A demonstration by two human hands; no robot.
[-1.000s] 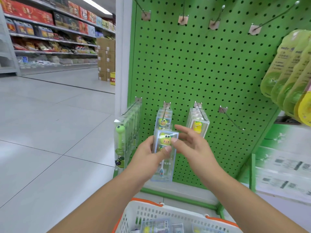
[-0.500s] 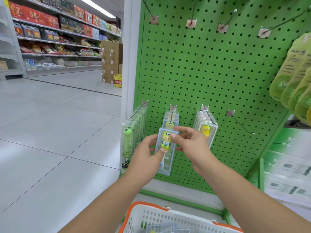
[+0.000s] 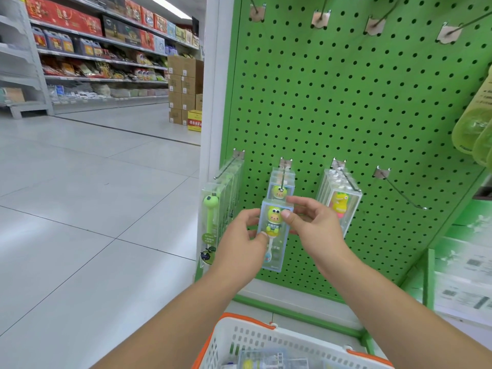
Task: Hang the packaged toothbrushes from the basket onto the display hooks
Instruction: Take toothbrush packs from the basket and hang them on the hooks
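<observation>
A clear-boxed toothbrush with a green pig figure (image 3: 274,237) is held upright between both hands, just below the tip of the middle hook (image 3: 283,173). My left hand (image 3: 243,235) grips its left edge, thumb on the front. My right hand (image 3: 312,225) pinches its upper right corner. Behind it, packs of the same kind (image 3: 281,186) hang on that hook. Frog toothbrush packs (image 3: 213,222) fill the left hook, and yellow-figure packs (image 3: 339,199) hang on the one to the right. The white basket (image 3: 239,339) with orange rim sits below, holding more packs.
The green pegboard (image 3: 346,102) carries a bare hook (image 3: 399,190) at lower right and several bare hooks along the top. Yellow-green packages (image 3: 474,126) hang at the right edge. Tiled aisle floor, stocked shelves and stacked cartons (image 3: 183,89) lie to the left.
Both hands have carried the pig toothbrush pack forward to the pegboard, up to the middle hook's tip. My view has moved closer to the board.
</observation>
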